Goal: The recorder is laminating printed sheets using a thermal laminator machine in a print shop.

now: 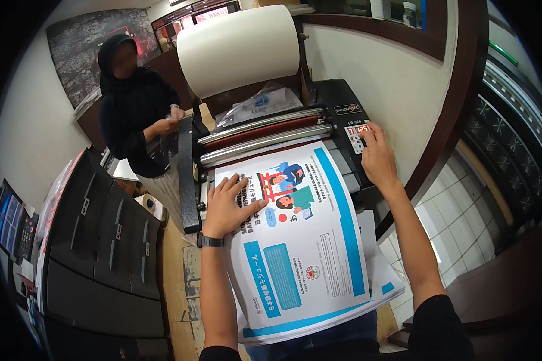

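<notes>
The printed sheet (304, 240) lies before the rollers (268, 144), beneath the left hand (227, 207), spread flat, its grip released; the right hand (378, 157), grasping nothing, is at the control panel (356, 135). Likely light, flexible and easily creased, the sheet is best held by its side edges.

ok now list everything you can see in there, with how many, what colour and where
roller machine: one, black with silver rollers, centre
control panel: one, red-lit digits, machine's right end
large roll: one, white, above the machine
clear plastic: count unclear, transparent, behind the rollers
printed sheets: a stack, count unclear, white with blue bands, front of the machine
other person: one, dark top, behind left
unit with handles: one, dark, lower left
screen: one, bluish, far left
floor tiles: several, whitish, right
wristband: one, black, left wrist
left hand: one, bare, spread on the printed sheets
right hand: one, bare, at the control panel
</notes>
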`<action>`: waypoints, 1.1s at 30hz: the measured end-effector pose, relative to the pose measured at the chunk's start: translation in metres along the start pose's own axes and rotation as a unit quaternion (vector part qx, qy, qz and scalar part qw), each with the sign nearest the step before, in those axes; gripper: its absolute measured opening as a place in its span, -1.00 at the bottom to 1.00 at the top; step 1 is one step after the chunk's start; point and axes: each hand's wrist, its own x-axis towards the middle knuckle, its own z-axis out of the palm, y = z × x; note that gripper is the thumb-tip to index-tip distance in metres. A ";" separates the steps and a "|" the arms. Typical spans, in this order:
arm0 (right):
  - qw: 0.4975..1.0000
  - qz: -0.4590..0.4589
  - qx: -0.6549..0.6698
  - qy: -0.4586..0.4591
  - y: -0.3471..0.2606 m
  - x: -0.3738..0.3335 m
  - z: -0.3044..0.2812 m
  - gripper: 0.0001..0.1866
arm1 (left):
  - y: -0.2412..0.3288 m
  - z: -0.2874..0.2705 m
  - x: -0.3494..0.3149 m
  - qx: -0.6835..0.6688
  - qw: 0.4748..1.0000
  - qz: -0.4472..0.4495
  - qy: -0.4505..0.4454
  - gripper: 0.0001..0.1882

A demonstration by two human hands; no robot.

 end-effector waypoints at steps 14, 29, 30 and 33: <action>0.965 -0.039 0.144 -0.213 -0.106 -0.035 0.002 -0.44 | 0.003 0.000 -0.001 0.022 1.000 0.001 0.009 -0.08; 0.935 -0.036 0.047 -0.350 -0.119 -0.038 0.020 -0.18 | 0.040 0.023 0.010 0.102 0.991 -0.086 0.008 -0.23; 0.937 -0.027 0.041 -0.347 -0.125 -0.032 0.019 -0.18 | 0.039 0.023 0.009 0.106 0.991 -0.082 0.016 -0.24; 0.913 0.001 0.007 -0.407 -0.143 -0.012 0.013 -0.21 | 0.038 0.025 0.009 0.110 0.991 -0.077 0.022 -0.25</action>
